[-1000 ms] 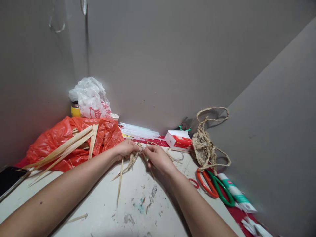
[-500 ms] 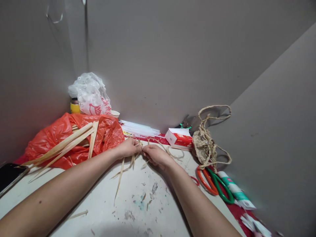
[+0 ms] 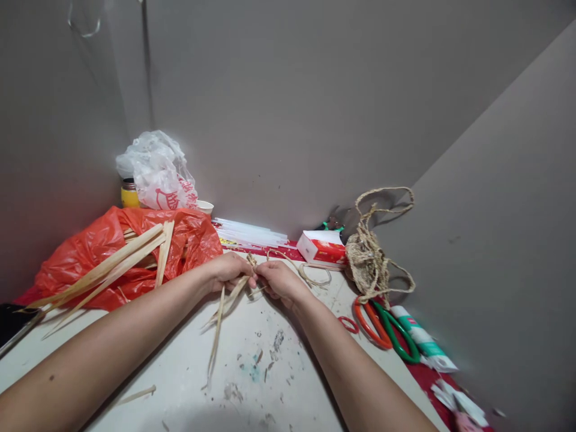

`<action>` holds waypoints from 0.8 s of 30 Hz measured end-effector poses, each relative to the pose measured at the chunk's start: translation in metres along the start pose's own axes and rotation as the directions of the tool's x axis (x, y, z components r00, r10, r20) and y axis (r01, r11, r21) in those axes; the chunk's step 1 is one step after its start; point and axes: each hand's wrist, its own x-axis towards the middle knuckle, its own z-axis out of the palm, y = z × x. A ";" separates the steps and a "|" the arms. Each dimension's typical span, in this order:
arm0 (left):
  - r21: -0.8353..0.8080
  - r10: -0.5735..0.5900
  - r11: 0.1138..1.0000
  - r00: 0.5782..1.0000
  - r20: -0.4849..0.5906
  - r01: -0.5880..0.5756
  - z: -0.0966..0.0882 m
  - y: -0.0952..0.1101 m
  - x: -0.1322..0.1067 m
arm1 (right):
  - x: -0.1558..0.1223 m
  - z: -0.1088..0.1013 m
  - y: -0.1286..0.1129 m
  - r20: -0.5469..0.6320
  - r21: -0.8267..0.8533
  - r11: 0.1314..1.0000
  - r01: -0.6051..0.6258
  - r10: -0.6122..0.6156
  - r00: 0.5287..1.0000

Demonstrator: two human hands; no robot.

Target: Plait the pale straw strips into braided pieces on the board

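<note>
At the middle of the white tabletop [image 3: 193, 366], my left hand [image 3: 228, 271] and my right hand [image 3: 279, 281] meet, fingertips nearly touching. Both are closed on pale dried plant strips [image 3: 234, 297], which look like straw or husk. A small knotted or woven bit of the strips [image 3: 251, 260] pokes up between the fingers. Loose ends hang down from under my left hand toward me. A thin braided cord [image 3: 284, 256] curves away behind my right hand; whether it joins the held strips I cannot tell.
On the left, a red plastic bag [image 3: 90, 246] holds more dried strips, near a phone [image 3: 18, 330]. White sticks [image 3: 252, 233] and a red box [image 3: 321, 247] line the back. To the right are a woven rope bundle [image 3: 366, 264], orange and green handles [image 3: 396, 333] and a tube [image 3: 425, 339].
The view has shifted slightly, so things sit a little further left. My left hand has turned a little, and the hanging strips show wider beneath it. Both hands still grip the strips.
</note>
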 end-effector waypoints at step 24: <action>0.526 0.218 0.845 0.961 -0.168 -0.100 -0.010 0.001 -0.005 | -0.007 -0.014 0.000 0.284 0.204 0.977 -0.065 0.005 0.959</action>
